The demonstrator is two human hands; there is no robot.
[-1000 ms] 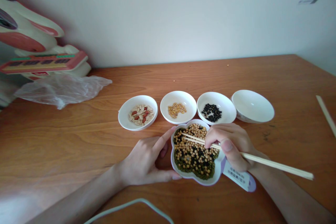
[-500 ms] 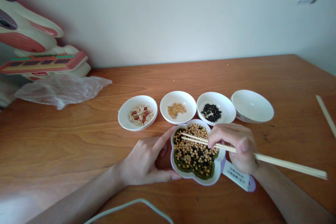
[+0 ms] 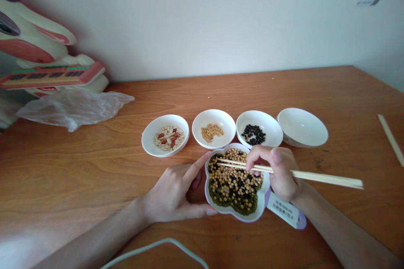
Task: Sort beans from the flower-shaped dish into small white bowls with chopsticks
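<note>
A flower-shaped bowl with a handle point(image 3: 262, 207) stands on the table, filled with yellow soybeans point(image 3: 235, 172), black beans and small green beans. My left hand point(image 3: 178, 193) grips its left side, index finger and thumb against the rim. My right hand point(image 3: 280, 172) is closed around a pair of wooden chopsticks point(image 3: 325, 178), whose tips lie among the beans near the bowl's upper left. Whether a bean sits between the tips is too small to tell. Behind stand white bowls: one with peanuts and pale seeds point(image 3: 169, 138), one with soybeans point(image 3: 212, 132), one with black beans point(image 3: 253, 134).
An empty white bowl point(image 3: 304, 128) stands at the row's right end. Another pale stick point(image 3: 390, 139) lies at the far right. A plastic bag point(image 3: 75, 107) and a toy keyboard point(image 3: 53, 75) are at left. A pale cable point(image 3: 167, 241) crosses the front.
My right hand has shifted slightly left and up, and the chopsticks' rear ends have swung up and left. Their tips stay in nearly the same spot. My left hand and the bowl hold still.
</note>
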